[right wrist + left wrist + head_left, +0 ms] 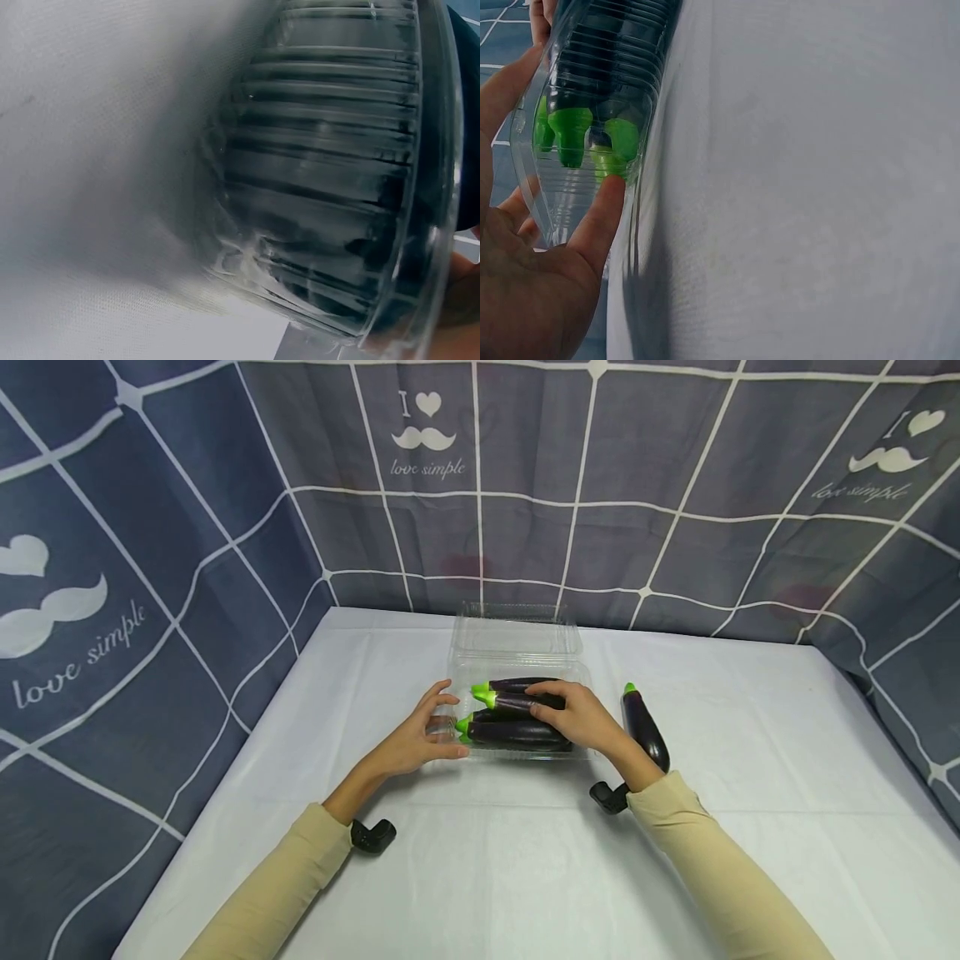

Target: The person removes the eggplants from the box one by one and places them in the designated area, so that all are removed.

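Note:
In the head view, a clear plastic clamshell box (463, 675) lies with its lid folded back, holding several dark eggplants (521, 735) with green stem caps pointing left. My right hand (592, 718) reaches over the right end and holds an upper eggplant (512, 702) between thumb and fingers. At the left end, my left hand (405, 747) grips the box, thumb at the front corner and fingers toward the back. The left wrist view shows the thumb (604, 221) against the clear wall near the green caps (571, 135). In the right wrist view, the ribbed box wall (322, 172) hides most of the right hand.
One more eggplant (645, 727) lies on the white tablecloth (750, 735) right of the box, beside the right forearm. Dark wrist cameras (373, 836) are strapped under both wrists. A grey-blue gridded curtain (525, 539) borders the table at the back and sides.

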`<action>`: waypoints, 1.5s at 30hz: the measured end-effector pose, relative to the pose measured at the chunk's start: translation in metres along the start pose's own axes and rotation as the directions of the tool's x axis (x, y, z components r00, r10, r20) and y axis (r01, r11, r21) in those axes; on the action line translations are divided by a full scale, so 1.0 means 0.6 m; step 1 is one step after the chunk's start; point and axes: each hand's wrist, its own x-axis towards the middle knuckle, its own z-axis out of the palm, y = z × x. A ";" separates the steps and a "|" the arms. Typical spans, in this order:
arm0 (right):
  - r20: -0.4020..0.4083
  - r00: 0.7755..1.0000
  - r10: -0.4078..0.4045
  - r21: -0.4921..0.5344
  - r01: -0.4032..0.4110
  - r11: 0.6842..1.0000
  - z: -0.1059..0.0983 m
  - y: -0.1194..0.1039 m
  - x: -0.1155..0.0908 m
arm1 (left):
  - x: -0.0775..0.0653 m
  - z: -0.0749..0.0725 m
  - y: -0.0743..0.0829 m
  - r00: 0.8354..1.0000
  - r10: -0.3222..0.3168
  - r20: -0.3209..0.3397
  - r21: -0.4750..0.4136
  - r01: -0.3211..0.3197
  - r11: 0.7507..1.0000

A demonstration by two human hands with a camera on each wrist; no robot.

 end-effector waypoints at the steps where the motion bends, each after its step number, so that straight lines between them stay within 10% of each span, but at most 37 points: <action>1: -0.001 1.000 0.002 0.002 -0.002 1.000 0.000 0.000 0.000 | 0.000 0.000 0.000 1.000 0.003 0.001 -0.002 -0.003 1.000; 45: -0.119 0.992 -0.037 -0.061 0.029 0.998 -0.011 -0.015 -0.003 | -0.001 0.000 0.002 1.000 -0.016 -0.006 0.018 0.016 1.000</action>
